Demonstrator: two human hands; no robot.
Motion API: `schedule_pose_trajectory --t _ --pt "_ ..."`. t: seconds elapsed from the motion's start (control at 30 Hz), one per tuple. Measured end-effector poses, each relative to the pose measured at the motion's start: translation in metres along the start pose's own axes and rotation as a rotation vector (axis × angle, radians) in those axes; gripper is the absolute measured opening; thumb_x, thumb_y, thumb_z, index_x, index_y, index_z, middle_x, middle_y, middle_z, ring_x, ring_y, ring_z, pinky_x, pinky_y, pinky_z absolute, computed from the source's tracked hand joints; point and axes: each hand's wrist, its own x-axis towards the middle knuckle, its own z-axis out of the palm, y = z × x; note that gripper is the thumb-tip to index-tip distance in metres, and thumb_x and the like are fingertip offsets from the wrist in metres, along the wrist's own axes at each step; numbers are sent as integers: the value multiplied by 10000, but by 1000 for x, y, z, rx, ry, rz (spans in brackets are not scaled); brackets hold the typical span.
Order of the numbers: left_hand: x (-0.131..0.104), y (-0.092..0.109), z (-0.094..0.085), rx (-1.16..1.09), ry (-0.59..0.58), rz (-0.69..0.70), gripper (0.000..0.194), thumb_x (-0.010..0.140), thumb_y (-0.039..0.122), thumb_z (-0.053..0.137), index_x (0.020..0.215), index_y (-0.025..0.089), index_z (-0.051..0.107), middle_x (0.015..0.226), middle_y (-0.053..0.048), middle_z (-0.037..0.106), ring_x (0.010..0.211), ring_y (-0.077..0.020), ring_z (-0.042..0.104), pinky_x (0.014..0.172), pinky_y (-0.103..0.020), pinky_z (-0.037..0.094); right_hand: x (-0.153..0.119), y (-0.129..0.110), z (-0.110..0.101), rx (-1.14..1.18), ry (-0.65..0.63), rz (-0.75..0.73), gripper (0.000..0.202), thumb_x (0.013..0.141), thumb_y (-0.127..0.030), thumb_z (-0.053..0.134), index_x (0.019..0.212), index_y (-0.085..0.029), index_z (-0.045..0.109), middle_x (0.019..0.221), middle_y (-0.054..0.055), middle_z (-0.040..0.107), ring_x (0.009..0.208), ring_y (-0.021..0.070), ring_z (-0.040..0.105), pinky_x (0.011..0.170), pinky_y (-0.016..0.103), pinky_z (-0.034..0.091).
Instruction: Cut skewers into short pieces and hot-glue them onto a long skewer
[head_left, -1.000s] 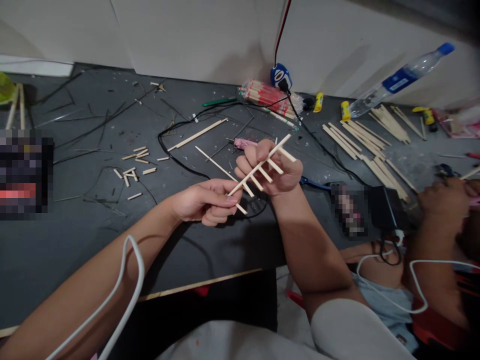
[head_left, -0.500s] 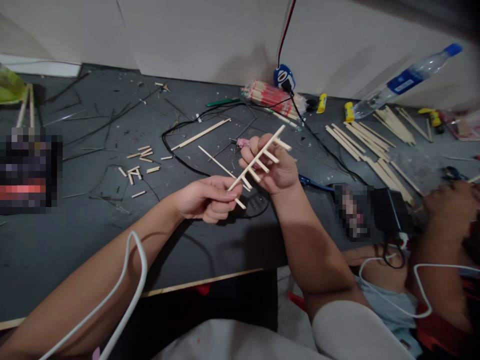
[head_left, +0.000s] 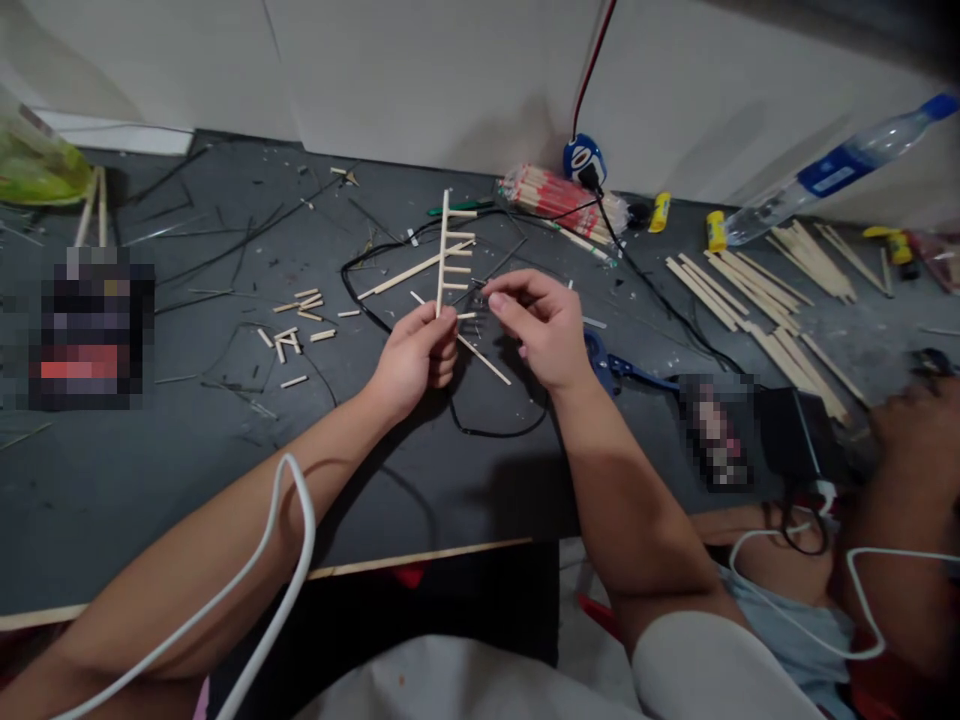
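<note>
My left hand (head_left: 416,362) pinches the lower end of a comb-shaped wooden stick piece (head_left: 442,250), a long thin stick with several short sticks jutting from its right side. It is held nearly upright above the table. Just to its right is my right hand (head_left: 551,335), apart from the piece, with thumb and forefinger drawn together. Whatever those fingertips hold, if anything, is too small to make out. A loose thin stick (head_left: 486,361) lies on the table between the hands. Several short cut sticks (head_left: 294,340) lie left of my left hand.
Black cable (head_left: 499,433) loops across the dark table (head_left: 480,500). Packaged sticks (head_left: 559,200), a blue plug (head_left: 583,158) and a plastic bottle (head_left: 832,175) are at the back. Flat sticks (head_left: 799,370) and a black adapter (head_left: 799,430) lie right, near another person's arm (head_left: 892,490).
The comb-shaped piece has turned from slanting to nearly upright, in my left hand. My right hand, earlier behind its far end, is now apart from it on the right.
</note>
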Motion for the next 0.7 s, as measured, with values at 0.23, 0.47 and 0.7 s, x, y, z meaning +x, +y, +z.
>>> schedule_pose_trajectory --t 0.23,0.47,0.7 --pt "3 0 1 85 107 101 304 976 368 666 812 215 461 570 103 328 413 -38 250 410 -169 180 -2 11 5 -229 -41 -124 158 913 -403 786 955 -251 800 777 -9 683 684 131 551 647 282 447" --pt "3 -4 0 39 15 35 336 969 437 670 818 215 469 575 108 282 416 -37 196 400 -160 159 -2 14 5 -314 45 -302 126 902 -363 787 835 -259 761 760 2 705 779 168 680 746 333 574" --pt "2 -4 -4 -18 -122 -23 323 995 471 611 840 220 480 607 104 229 442 -49 159 411 -158 169 3 17 1 -79 254 -206 254 940 -476 742 855 -254 652 827 2 751 519 93 577 467 253 443"
